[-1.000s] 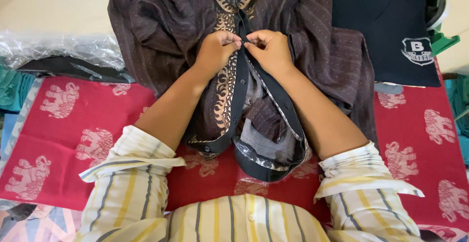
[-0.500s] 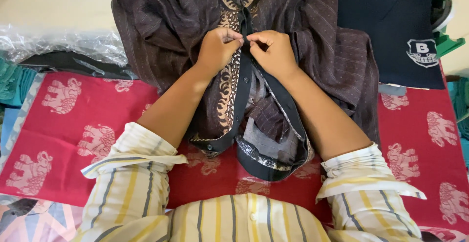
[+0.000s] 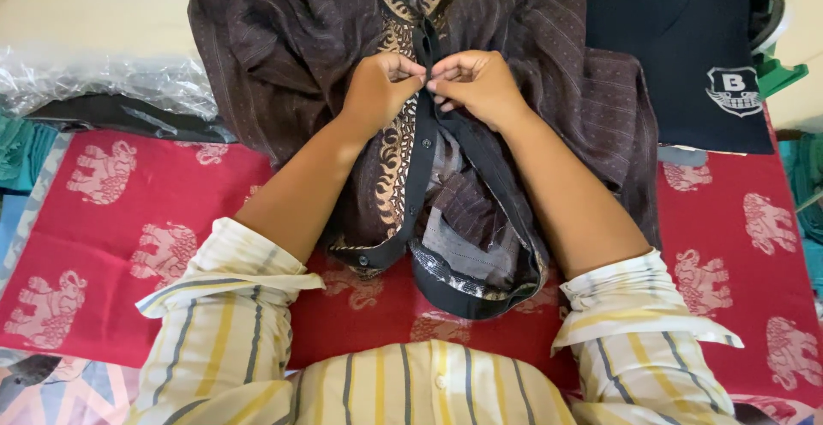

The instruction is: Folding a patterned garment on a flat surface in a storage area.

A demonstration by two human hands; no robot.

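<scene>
Both grips pinching shirt placket

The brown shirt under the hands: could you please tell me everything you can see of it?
The brown shirt is a dark, finely striped, thin-looking woven garment lying front up and rumpled on the red cloth. A black button strip with dark buttons runs down its middle, with a tan scroll-patterned band beside it. The lower front hangs open, showing grey lining. The left hand and right hand pinch the strip together near the chest. A navy garment lies at its side.
</scene>
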